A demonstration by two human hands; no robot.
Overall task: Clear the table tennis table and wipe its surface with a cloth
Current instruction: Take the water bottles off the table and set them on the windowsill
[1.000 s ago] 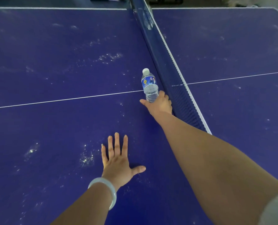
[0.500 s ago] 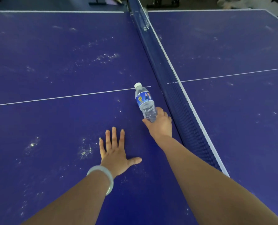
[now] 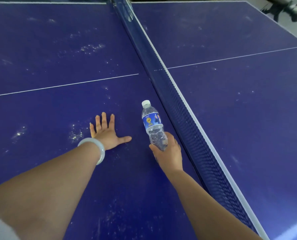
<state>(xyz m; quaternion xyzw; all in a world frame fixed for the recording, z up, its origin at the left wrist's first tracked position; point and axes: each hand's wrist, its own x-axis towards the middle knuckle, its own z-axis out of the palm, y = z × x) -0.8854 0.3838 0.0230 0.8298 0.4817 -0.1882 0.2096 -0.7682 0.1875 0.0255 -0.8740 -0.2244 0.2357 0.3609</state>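
Note:
A clear plastic water bottle (image 3: 151, 122) with a white cap and a blue label leans away from me, just left of the net. My right hand (image 3: 168, 153) grips its lower end, fingers curled round it. My left hand (image 3: 108, 132) lies flat on the blue table tennis table (image 3: 49, 104), fingers spread, a pale bangle on the wrist. White dusty specks mark the surface left of that hand and further back. No cloth is in view.
The dark net (image 3: 179, 108) with its white top band runs diagonally from the far middle to the near right, close beside my right hand. A white centre line (image 3: 57, 86) crosses the table. Dark furniture legs (image 3: 283, 9) stand beyond the far right corner.
My right hand has drawn the bottle back toward me along the net, from the centre line to level with my left hand. The left hand stays flat on the table.

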